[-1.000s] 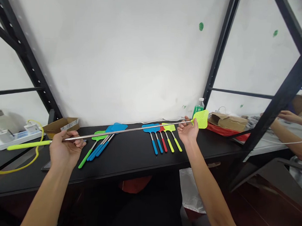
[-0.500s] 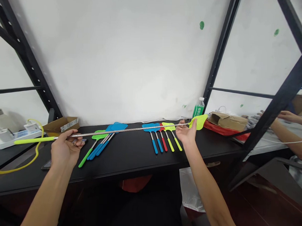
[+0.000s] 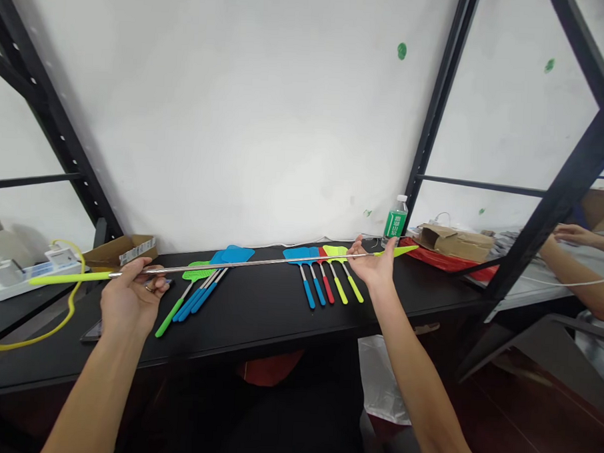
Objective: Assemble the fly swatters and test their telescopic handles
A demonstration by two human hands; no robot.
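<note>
Fly swatter (image 3: 260, 263) looks light, its thin steel shaft springy, best held near the lime-green handle (image 3: 69, 278); left hand (image 3: 131, 298) closed on it left of the swatter row (image 3: 320, 277), right hand (image 3: 373, 264) half-open over the row's end, grip unclear.

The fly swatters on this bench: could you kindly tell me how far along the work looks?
A green-and-blue group of fly swatters and a blue-red-yellow group lie on the black bench, looking done. In hand: the left hand and right hand hold a lime-green swatter with extended metal shaft. Left: this view cannot tell.
</note>
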